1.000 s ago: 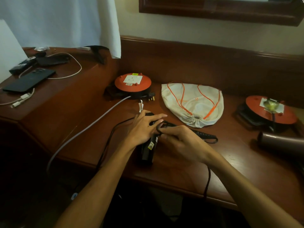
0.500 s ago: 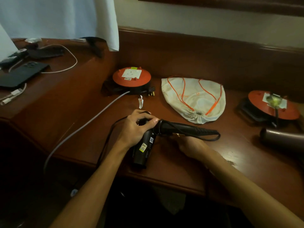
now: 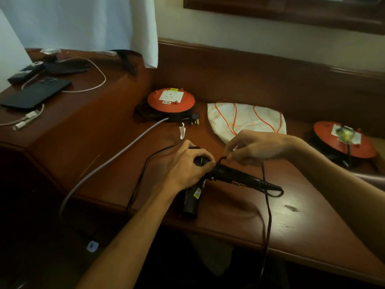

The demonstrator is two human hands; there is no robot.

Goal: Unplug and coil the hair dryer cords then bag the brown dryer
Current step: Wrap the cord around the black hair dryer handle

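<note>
Winding: we wrap the thin black cord (image 3: 267, 207) round the black folding hair dryer (image 3: 227, 176) on the reddish wooden surface (image 3: 312, 226).
Left grip (image 3: 185, 167): clasps dryer's hinge.
Right grip (image 3: 256, 148): pinches cord.
Risk: slack cord may snag the surface's edge, loosening our coil.

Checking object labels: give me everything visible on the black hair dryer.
The black hair dryer looks like dark, slightly glossy plastic, folded into an L and lying on the wooden desk. Its barrel, bearing a small sticker, points toward the desk's front edge; the handle runs right, ending in a ribbed strain relief. The left hand grips the hinge area. The right hand pinches its black cord, which hangs over the edge.
</note>
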